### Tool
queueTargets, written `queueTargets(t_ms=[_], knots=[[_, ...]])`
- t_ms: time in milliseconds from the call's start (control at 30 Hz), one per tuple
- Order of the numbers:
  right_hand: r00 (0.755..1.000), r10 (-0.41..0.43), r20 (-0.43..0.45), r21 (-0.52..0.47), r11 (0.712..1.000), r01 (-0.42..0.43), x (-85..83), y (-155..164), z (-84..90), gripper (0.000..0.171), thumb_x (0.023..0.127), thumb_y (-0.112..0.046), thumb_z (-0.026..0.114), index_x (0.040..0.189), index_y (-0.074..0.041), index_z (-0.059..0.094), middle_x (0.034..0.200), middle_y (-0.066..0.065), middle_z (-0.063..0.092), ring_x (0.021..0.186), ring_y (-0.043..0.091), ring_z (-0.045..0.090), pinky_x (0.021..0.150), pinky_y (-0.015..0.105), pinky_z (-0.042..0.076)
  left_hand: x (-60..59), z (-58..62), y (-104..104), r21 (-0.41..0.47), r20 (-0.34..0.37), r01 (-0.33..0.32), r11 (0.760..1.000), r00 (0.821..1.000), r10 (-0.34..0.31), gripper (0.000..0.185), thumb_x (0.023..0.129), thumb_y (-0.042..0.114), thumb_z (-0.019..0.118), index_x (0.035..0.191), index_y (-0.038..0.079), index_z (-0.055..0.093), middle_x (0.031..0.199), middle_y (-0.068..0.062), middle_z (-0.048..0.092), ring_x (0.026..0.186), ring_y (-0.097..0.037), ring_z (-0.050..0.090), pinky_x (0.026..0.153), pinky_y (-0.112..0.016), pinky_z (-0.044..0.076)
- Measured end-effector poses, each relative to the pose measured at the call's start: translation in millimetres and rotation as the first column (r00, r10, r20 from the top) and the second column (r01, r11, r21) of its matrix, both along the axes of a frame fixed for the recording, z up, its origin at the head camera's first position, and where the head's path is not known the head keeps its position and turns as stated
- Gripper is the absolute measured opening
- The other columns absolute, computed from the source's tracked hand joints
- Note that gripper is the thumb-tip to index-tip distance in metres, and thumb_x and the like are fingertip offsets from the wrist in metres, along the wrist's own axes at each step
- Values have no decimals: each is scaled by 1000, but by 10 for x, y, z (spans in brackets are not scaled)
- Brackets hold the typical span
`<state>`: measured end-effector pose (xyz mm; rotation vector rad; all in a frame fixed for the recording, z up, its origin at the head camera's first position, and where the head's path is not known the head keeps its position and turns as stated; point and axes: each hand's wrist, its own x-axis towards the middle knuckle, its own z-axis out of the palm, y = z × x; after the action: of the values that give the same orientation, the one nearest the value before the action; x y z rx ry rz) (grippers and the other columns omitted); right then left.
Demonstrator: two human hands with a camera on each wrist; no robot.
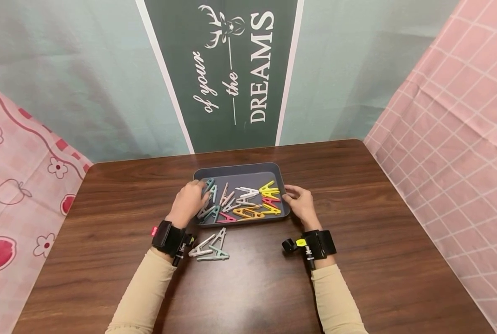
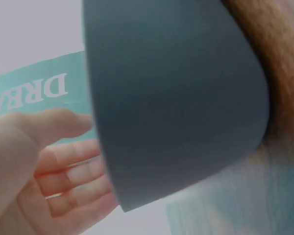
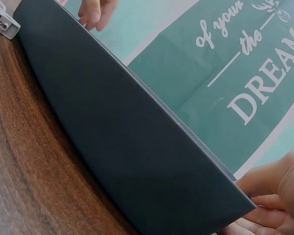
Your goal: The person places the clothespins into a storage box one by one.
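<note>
A shallow dark grey tray holds several plastic clothespins, among them yellow clothespins, a pink clothespin and teal ones. My left hand is at the tray's left side, its fingertips over the rim near a teal clothespin. In the left wrist view its fingers look loose, with nothing seen between them and the thumb; the tray wall partly hides their tips. My right hand grips the tray's right wall, thumb at the rim and fingers outside.
In front of the tray, a few loose clothespins lie on the brown wooden table: white-grey clothespins and a pale green clothespin. A green printed curtain hangs behind the table, with pink cloths at its sides.
</note>
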<state>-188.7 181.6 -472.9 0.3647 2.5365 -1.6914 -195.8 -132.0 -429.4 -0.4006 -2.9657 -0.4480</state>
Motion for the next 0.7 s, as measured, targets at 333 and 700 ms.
queueTargets(t_ms=[333, 700], knots=[[1000, -6, -30, 22, 1000, 7, -8, 2, -24, 37, 92, -3, 59, 129, -2, 60, 129, 24, 62, 119, 36, 62, 98, 46, 52, 233, 62, 0, 118, 12, 90, 989, 996, -92, 29, 93, 18, 62, 115, 0, 66, 117, -19, 67, 105, -33, 67, 88, -46, 55], [1000, -4, -30, 21, 1000, 5, -9, -9, -34, 37, 92, -4, 60, 129, -2, 60, 128, 24, 63, 119, 35, 62, 98, 46, 52, 444, 143, -28, 226, -6, 119, 967, 993, -121, 28, 91, 15, 64, 114, -1, 67, 112, -16, 68, 103, -30, 67, 89, -45, 54]])
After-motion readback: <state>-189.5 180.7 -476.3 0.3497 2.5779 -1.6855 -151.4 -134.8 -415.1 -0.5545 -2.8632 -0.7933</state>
